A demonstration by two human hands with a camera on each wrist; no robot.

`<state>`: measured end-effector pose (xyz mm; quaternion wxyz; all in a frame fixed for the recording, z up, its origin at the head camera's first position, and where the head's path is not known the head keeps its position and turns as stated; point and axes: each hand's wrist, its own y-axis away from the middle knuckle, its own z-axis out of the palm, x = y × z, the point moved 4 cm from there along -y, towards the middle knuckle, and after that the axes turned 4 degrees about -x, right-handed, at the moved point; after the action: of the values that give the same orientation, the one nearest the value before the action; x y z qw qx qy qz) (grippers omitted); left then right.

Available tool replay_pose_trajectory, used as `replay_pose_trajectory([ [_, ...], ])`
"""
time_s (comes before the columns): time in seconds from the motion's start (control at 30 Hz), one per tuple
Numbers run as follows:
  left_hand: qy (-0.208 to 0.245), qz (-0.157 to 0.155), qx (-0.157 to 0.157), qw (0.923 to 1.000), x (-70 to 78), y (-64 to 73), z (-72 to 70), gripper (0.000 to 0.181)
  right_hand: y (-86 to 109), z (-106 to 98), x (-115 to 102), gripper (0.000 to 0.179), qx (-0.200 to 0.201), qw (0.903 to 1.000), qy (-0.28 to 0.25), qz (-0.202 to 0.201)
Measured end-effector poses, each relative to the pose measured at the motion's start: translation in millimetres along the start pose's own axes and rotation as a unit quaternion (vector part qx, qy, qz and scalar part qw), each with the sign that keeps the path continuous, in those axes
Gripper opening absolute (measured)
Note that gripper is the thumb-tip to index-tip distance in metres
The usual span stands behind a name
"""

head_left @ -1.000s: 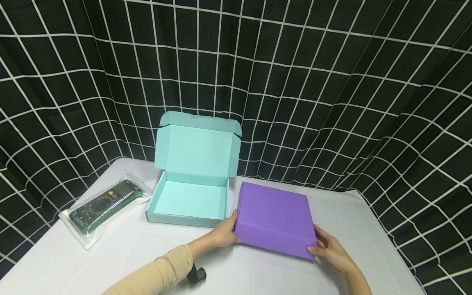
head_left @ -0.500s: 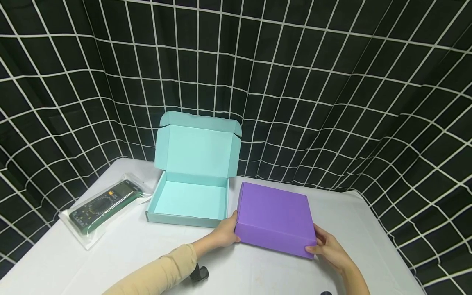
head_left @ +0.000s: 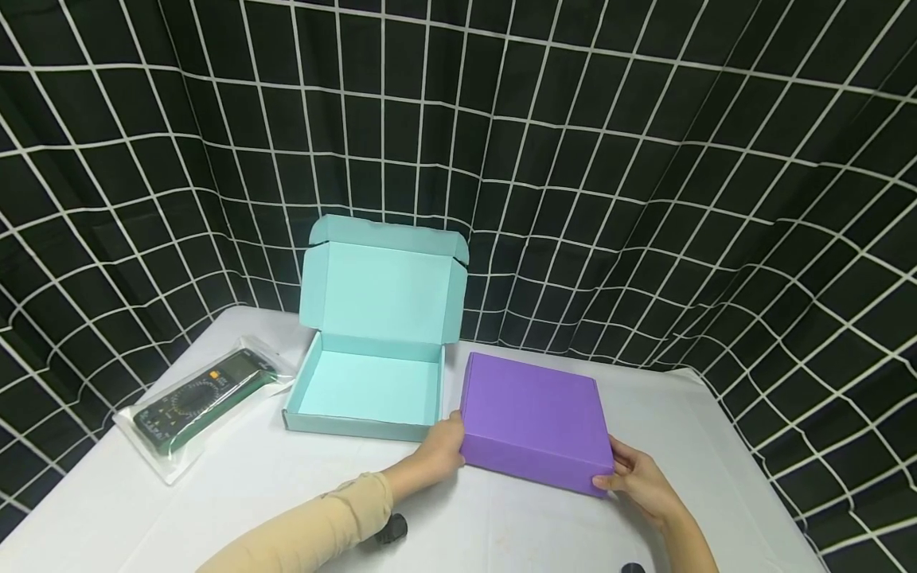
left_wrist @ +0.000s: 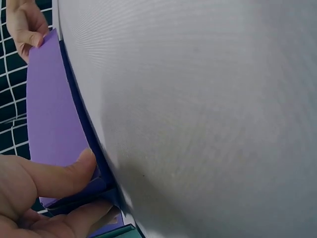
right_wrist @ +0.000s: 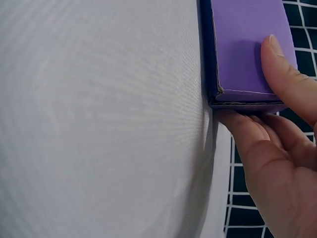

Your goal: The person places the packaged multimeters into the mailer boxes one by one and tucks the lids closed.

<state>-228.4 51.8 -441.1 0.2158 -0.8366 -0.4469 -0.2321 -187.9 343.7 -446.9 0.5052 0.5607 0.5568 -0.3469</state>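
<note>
A closed purple cardboard box (head_left: 533, 422) lies on the white-covered table, right of a teal box (head_left: 368, 386) whose lid stands up. My left hand (head_left: 438, 452) holds the purple box at its near left corner. In the left wrist view, its thumb (left_wrist: 74, 173) presses the front face while the fingers lie along the side. My right hand (head_left: 641, 481) grips the near right corner. The right wrist view has that thumb (right_wrist: 285, 69) on the front face and the fingers against the side wall. Nothing lies inside the teal box.
At the left, a multimeter (head_left: 204, 398) in a clear plastic bag lies on the table (head_left: 272, 485). A small black object (head_left: 392, 529) shows beside the left sleeve, another dark round one (head_left: 634, 568) at the bottom edge. A black curtain with white grid lines (head_left: 501, 159) hangs behind.
The purple box's near edge has shifted slightly away from me, and both hands moved with it. The left forearm has shifted a little to the right. The teal box and multimeter stay put.
</note>
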Motion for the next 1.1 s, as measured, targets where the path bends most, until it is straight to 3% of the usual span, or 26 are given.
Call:
replay_pose_trajectory([
  [0.27, -0.088, 0.009, 0.027, 0.9958, 6.8, -1.0, -0.3, 0.028, -0.8, -1.4, 0.2, 0.085, 0.008, 0.9996, -0.022, 0.018],
  [0.57, -0.122, -0.005, 0.062, 0.9905, 10.6, -2.5, 0.0, 0.021, -2.3, -2.2, -2.0, 0.085, -0.015, 0.9987, -0.045, 0.019],
  [0.8, -0.112, -0.024, 0.068, 0.9910, 10.7, -3.7, 0.3, 0.019, -2.8, -2.3, -3.8, 0.085, -0.008, 0.9987, -0.046, 0.019],
  [1.1, -0.139, -0.014, 0.112, 0.9839, 10.1, -6.2, -1.8, 0.023, -2.8, -1.9, -5.9, 0.083, -0.005, 0.9986, -0.051, 0.012],
])
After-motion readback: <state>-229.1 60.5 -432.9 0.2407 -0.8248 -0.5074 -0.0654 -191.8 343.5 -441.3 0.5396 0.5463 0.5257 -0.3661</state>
